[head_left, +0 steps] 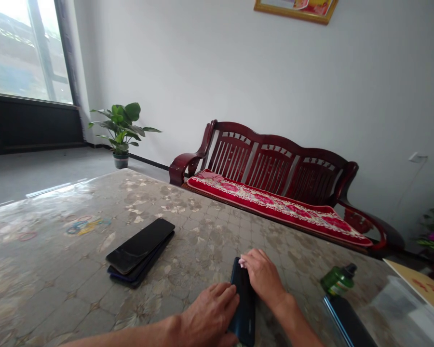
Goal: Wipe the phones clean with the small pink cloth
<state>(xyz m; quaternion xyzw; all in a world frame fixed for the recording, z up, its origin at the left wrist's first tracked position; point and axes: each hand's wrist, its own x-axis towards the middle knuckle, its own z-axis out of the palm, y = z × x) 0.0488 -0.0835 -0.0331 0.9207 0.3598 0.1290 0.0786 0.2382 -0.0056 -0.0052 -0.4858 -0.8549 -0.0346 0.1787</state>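
Observation:
A dark blue smartphone (244, 318) lies on the table between my hands, its far end pointing away from me. My left hand (211, 313) grips it from the left side, fingers curled over its edge and thumb near the bottom end. My right hand (264, 277) is closed, pinching a small crumpled white tissue (242, 261) against the phone's far end. Part of the phone is hidden under my hands. To the left, a black smartphone (141, 245) lies at a slant on top of another dark phone (139, 278).
On the right are a green bottle (336, 281) with a black cap, more dark phones (349, 320) and a clear plastic box (401, 303). Coloured rubber bands (85, 225) lie far left on the patterned table cover (198, 246). A red wooden bench (271, 164) stands behind the table.

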